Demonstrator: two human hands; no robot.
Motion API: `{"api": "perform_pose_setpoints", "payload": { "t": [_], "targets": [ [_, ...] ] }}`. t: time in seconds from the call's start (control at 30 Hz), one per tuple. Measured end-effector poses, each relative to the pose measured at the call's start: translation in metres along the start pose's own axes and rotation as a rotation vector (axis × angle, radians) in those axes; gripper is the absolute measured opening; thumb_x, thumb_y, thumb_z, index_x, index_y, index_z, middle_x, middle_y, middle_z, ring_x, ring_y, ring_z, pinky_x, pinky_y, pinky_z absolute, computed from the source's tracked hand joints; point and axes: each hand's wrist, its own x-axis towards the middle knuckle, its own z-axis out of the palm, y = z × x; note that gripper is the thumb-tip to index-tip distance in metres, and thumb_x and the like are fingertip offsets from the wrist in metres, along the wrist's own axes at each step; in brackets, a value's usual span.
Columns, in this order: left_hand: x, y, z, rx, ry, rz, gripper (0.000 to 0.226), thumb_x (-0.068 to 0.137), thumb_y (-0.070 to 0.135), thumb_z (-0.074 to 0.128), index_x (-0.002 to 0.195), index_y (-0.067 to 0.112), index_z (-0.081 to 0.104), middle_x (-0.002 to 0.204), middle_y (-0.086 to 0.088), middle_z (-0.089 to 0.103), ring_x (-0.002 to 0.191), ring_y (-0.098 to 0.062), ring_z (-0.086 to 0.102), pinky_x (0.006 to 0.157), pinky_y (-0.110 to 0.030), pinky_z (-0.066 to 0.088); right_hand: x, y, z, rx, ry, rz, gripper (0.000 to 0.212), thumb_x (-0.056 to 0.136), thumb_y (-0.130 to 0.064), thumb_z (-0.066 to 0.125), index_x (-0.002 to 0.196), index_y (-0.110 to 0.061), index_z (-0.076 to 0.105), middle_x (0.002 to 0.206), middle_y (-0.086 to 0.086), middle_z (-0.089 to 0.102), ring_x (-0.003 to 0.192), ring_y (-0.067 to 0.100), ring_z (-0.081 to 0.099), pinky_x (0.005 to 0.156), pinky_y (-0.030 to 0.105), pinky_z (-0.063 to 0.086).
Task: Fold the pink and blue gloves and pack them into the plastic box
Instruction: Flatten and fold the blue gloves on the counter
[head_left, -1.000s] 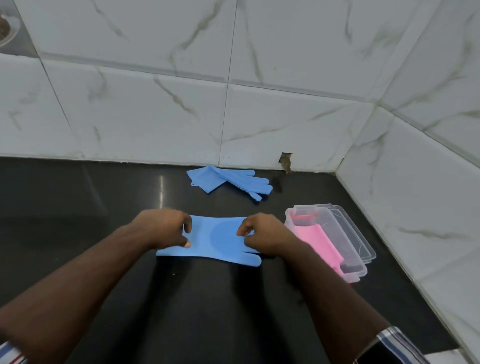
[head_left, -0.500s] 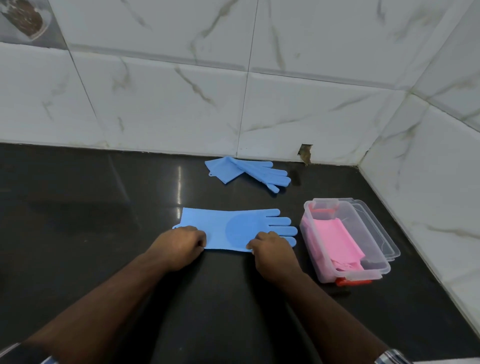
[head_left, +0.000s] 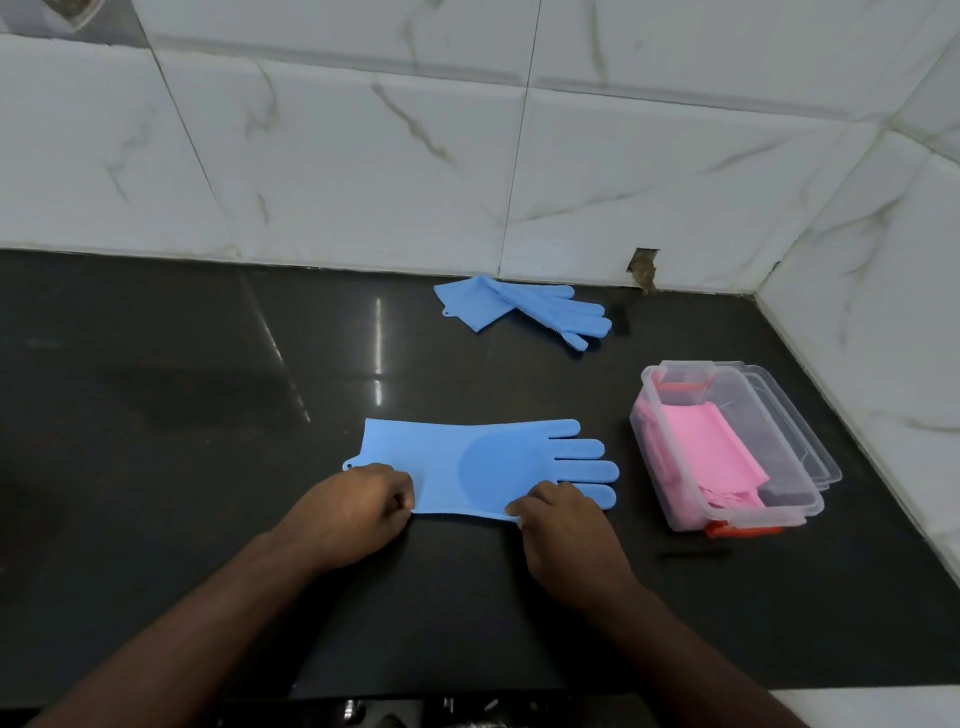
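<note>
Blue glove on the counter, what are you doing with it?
A person is folding gloves to pack away. The left hand and right hand pinch the near edge of a flat blue glove on the dark counter. A second blue glove lies by the tiled wall. Pink gloves are already in the clear plastic box on the right.

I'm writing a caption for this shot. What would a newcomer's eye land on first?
First, the flat blue glove at the centre of the dark counter, its near edge pinched by the left hand and right hand. Next, the clear plastic box at right holding pink gloves. Behind, a second blue glove lies by the tiled wall.
</note>
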Motion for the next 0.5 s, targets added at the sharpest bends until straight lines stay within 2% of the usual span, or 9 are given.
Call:
{"api": "perform_pose_setpoints", "payload": {
  "t": [0.17, 0.27, 0.37, 0.5],
  "targets": [
    [-0.018, 0.002, 0.001, -0.072, -0.057, 0.012, 0.008, 0.086, 0.043, 0.057, 0.087, 0.035, 0.059, 0.091, 0.018, 0.061, 0.085, 0.0, 0.059, 0.077, -0.026, 0.051, -0.018, -0.006, -0.001, 0.055, -0.002, 0.059, 0.03, 0.088, -0.027, 0.05, 0.11, -0.029, 0.07, 0.101, -0.01, 0.066, 0.093, 0.012, 0.057, 0.078, 0.027, 0.045],
    [-0.019, 0.005, -0.002, -0.131, 0.043, 0.004, 0.011, 0.088, 0.047, 0.061, 0.095, 0.039, 0.062, 0.094, 0.02, 0.061, 0.085, 0.0, 0.059, 0.075, -0.022, 0.05, -0.014, -0.008, -0.008, 0.113, 0.006, 0.118, 0.029, 0.089, -0.029, 0.055, 0.115, -0.03, 0.069, 0.098, -0.014, 0.067, 0.092, 0.005, 0.054, 0.078, 0.02, 0.043],
    [-0.007, 0.009, 0.0, -0.124, 0.2, 0.013, 0.023, 0.091, 0.043, 0.062, 0.113, 0.037, 0.063, 0.107, 0.02, 0.06, 0.096, -0.001, 0.057, 0.083, -0.023, 0.048, 0.0, -0.007, -0.012, 0.107, 0.053, 0.144, 0.029, 0.089, -0.032, 0.057, 0.115, -0.029, 0.069, 0.099, -0.013, 0.068, 0.095, 0.005, 0.057, 0.084, 0.023, 0.048],
    [0.018, 0.018, 0.009, -0.05, 0.296, 0.033, 0.038, 0.088, 0.036, 0.063, 0.125, 0.027, 0.063, 0.12, 0.008, 0.063, 0.11, -0.018, 0.059, 0.093, -0.033, 0.046, 0.023, -0.001, -0.008, 0.063, 0.062, 0.177, 0.03, 0.09, -0.031, 0.055, 0.115, -0.025, 0.069, 0.107, -0.01, 0.068, 0.101, 0.009, 0.06, 0.089, 0.027, 0.049]
  ]
}}
